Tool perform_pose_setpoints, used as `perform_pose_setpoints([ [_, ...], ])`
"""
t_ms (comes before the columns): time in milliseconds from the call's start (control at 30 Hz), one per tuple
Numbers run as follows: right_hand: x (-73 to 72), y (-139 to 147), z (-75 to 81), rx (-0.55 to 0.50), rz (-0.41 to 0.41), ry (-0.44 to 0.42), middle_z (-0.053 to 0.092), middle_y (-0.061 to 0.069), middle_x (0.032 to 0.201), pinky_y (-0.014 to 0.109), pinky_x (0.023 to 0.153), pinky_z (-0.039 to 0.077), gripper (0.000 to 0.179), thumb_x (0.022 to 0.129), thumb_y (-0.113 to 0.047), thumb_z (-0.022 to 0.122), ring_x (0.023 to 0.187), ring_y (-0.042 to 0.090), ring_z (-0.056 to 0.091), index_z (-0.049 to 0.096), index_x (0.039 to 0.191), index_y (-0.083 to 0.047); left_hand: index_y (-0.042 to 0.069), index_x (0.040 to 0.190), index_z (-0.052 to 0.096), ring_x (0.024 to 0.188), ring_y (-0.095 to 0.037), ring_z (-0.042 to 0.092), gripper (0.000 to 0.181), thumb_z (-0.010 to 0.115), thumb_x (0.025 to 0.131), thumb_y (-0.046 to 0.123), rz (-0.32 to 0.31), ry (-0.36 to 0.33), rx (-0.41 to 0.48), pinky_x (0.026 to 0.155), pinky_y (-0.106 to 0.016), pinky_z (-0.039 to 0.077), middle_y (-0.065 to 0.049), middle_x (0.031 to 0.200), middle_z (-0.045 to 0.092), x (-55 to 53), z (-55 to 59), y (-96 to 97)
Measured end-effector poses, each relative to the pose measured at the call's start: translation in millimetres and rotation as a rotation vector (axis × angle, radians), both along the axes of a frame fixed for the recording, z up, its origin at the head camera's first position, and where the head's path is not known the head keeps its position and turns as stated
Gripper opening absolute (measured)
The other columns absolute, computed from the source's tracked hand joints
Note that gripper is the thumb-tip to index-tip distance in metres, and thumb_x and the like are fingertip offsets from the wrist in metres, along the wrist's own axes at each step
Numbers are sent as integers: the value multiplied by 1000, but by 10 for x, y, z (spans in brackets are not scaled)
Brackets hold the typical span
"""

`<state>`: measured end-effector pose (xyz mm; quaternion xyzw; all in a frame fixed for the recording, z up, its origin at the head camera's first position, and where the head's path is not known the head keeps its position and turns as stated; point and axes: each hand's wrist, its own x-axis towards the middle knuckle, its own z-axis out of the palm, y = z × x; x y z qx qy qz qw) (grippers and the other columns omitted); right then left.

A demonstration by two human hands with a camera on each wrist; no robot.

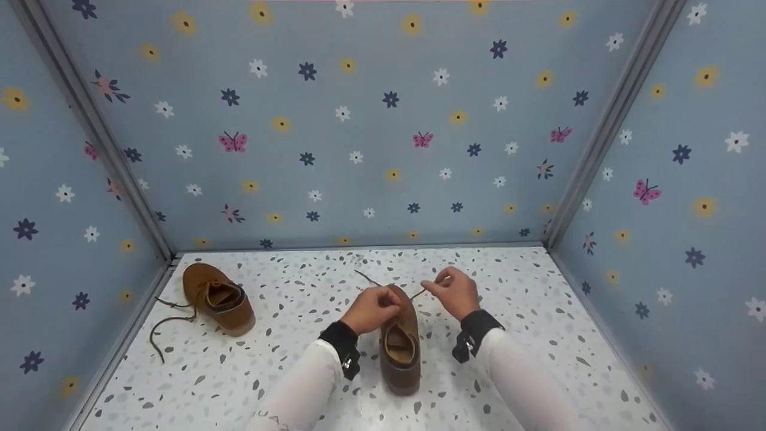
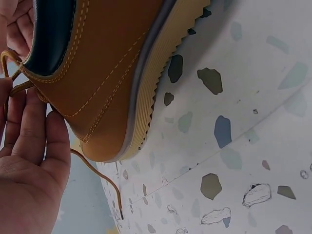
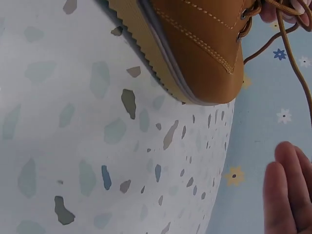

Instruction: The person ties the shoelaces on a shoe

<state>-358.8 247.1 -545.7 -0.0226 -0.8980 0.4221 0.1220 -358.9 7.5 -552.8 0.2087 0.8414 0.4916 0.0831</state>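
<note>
"Shoe point(image 1: 400, 353) of brown leather, with a pale, bumpy sole: where is it?"

"On the white floor with grey spots point(image 1: 299, 359). Its toe points to the light blue wall with flowers and butterflies point(image 1: 359, 131)."

"What does the left hand point(image 1: 372, 308) have?"

"It is over the front of the shoe, pinching the thin, round brown lace point(image 3: 292, 59) by the lace holes."

"And the right hand point(image 1: 457, 293)?"

"Just right of the toe, not touching the shoe. Thumb and finger pinch that same lace. It runs from them to the shoe."

"Any loose bits?"

"One lace end point(image 2: 119, 201) sticks out left of the toe."

"What else?"

"Another brown leather shoe point(image 1: 200, 284), well left of the first shoe. Its own lace point(image 1: 151, 336) lies loose beside it."
</note>
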Motion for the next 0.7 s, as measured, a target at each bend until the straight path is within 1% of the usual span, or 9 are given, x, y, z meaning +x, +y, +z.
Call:
perform_pose_setpoints([
  [100, 3, -24, 38, -45, -63, 38, 80, 3, 86, 29, 62, 49, 30, 84, -36, 88, 73, 14, 71, 66, 90, -16, 11, 102, 73, 90, -11, 65, 7, 70, 96, 13, 1, -8, -3, 84, -33, 56, -3, 100, 73, 4, -9, 2],
  [167, 1, -30, 63, -83, -79, 42, 81, 6, 90, 30, 65, 50, 26, 86, -29, 86, 78, 17, 74, 67, 94, -14, 11, 102, 73, 90, -11, 65, 7, 69, 97, 13, -4, -6, -3, 85, -33, 56, -3, 101, 73, 7, -15, 2],
  [233, -2, -29, 83, -123, -84, 25, 81, 6, 94, 34, 71, 52, 26, 89, -24, 82, 84, 20, 75, 66, 105, -13, 11, 102, 73, 90, -12, 65, 7, 69, 97, 14, -11, 2, 0, 85, -34, 56, -4, 101, 73, 13, -17, 0],
  [367, -23, -17, 108, -233, -58, -36, 81, 9, 105, 45, 92, 55, 47, 95, -22, 76, 96, 24, 77, 55, 135, -9, 10, 102, 74, 88, -10, 64, 10, 67, 100, 17, -9, 9, 11, 83, -33, 56, -5, 100, 74, 15, -19, -6],
  [433, -46, -15, 111, -281, -40, -52, 81, 13, 108, 48, 99, 56, 51, 97, -21, 75, 99, 24, 78, 54, 140, -4, 10, 102, 75, 87, -10, 64, 14, 66, 102, 20, -5, 5, 22, 81, -32, 55, -5, 99, 74, 14, -15, -10],
  [500, -70, -18, 113, -337, -28, -58, 81, 15, 108, 46, 100, 58, 43, 98, -19, 74, 98, 23, 79, 62, 134, 1, 9, 103, 75, 85, -10, 63, 17, 63, 104, 22, 0, 4, 29, 79, -31, 54, -5, 99, 74, 11, -9, -13],
  [600, -99, -38, 110, -433, -15, -47, 81, 16, 102, 37, 91, 62, 24, 99, -13, 72, 91, 19, 80, 73, 118, 2, 7, 106, 75, 86, -10, 64, 20, 61, 105, 21, 2, 14, 40, 80, -32, 54, -7, 101, 74, 3, -3, -13],
  [667, -104, -59, 111, -505, -10, -50, 80, 16, 98, 33, 85, 64, 17, 101, -11, 68, 87, 18, 79, 73, 112, 2, 5, 108, 74, 86, -10, 64, 20, 61, 106, 19, 6, 25, 47, 81, -33, 54, -9, 102, 74, -2, -4, -9],
  [700, -101, -70, 113, -540, 0, -57, 80, 16, 97, 33, 84, 64, 17, 103, -11, 64, 87, 19, 80, 70, 111, 3, 5, 109, 74, 87, -11, 64, 19, 61, 105, 17, 9, 33, 55, 82, -34, 54, -9, 103, 74, -4, -4, -4],
])
